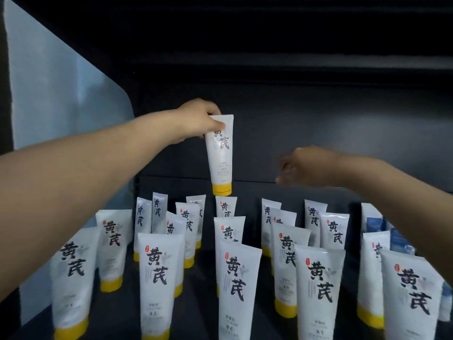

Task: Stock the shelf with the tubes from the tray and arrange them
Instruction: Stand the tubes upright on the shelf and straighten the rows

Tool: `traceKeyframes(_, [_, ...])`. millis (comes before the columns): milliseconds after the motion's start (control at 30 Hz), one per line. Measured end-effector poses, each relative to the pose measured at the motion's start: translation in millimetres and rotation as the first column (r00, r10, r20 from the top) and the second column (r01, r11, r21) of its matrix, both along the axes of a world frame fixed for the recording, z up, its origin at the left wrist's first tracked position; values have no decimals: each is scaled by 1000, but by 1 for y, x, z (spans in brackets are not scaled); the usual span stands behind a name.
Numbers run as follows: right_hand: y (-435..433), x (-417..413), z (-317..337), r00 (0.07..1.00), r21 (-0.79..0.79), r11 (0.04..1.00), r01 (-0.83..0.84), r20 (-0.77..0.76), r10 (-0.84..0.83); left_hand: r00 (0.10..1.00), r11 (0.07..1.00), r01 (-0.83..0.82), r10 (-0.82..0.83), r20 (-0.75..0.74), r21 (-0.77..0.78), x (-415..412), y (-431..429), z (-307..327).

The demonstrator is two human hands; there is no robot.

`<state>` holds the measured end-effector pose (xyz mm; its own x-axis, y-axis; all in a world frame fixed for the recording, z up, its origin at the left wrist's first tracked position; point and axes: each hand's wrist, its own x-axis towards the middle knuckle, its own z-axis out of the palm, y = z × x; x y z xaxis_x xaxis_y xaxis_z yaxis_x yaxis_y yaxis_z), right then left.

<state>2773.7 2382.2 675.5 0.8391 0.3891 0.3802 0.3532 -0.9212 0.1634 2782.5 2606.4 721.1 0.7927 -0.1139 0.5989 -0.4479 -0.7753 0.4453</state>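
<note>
Many white tubes (157, 278) with black lettering stand cap-down in loose rows on the dark shelf (203, 271). At the right edge, blue-and-white packs (397, 235) sit among them. Farther in, the left hand (198, 121) pinches the flat top end of one tube (220, 158), held upright above the far rows, its yellow cap (221, 188) just over a standing tube. To the right, the right hand (308, 168) hovers over the far shelf, blurred, fingers loosely spread and relaxed
</note>
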Motion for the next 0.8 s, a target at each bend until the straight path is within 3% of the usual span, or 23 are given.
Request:
traceKeyframes(167, [6, 22, 0, 1000, 52, 999, 7, 9, -7, 999, 979, -8, 17, -42, 204, 49, -9, -14])
traceKeyframes(333, [11, 36, -4, 999, 49, 998, 40, -35, -38, 987, 954, 105, -66, -146, 280, 80, -14, -27])
traceKeyframes(533, [17, 47, -9, 992, -15, 993, 115, -42, -115, 968, 838, 178, -55, -246, 516, 99, -20, -54])
traceKeyframes(800, [23, 56, -17, 982, -114, 982, 150, -101, -162, 914, 807, 278, -55, -402, 521, 128, -22, -92])
